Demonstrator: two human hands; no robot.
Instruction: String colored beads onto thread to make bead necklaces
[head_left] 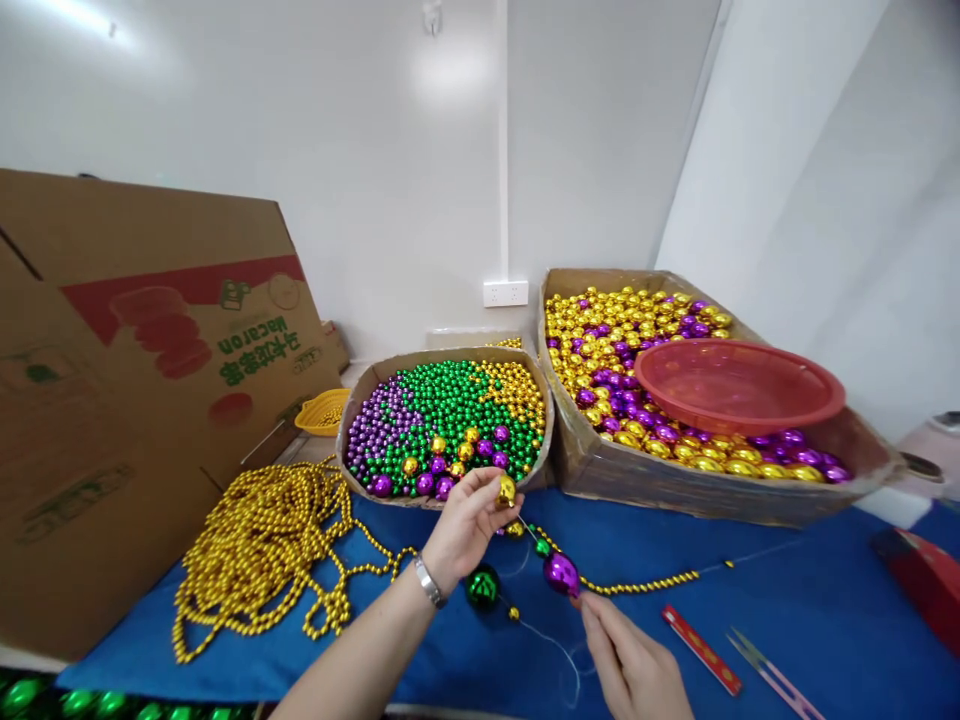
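Observation:
My left hand, a metal band on its wrist, pinches a shiny gold bead just in front of the box of small beads. Lower right, my right hand is closed at the bottom tip of a large purple bead. Between the two hands runs a thin string, with a small green bead beside the purple one. Below my left hand lie a big dark green ball and a small gold bead, near a loose clear thread.
Gold bead strands are heaped at left beside a large carton. Behind stand a box of mixed beads and a bigger box bearing a red basin. A red packet and tweezers lie right.

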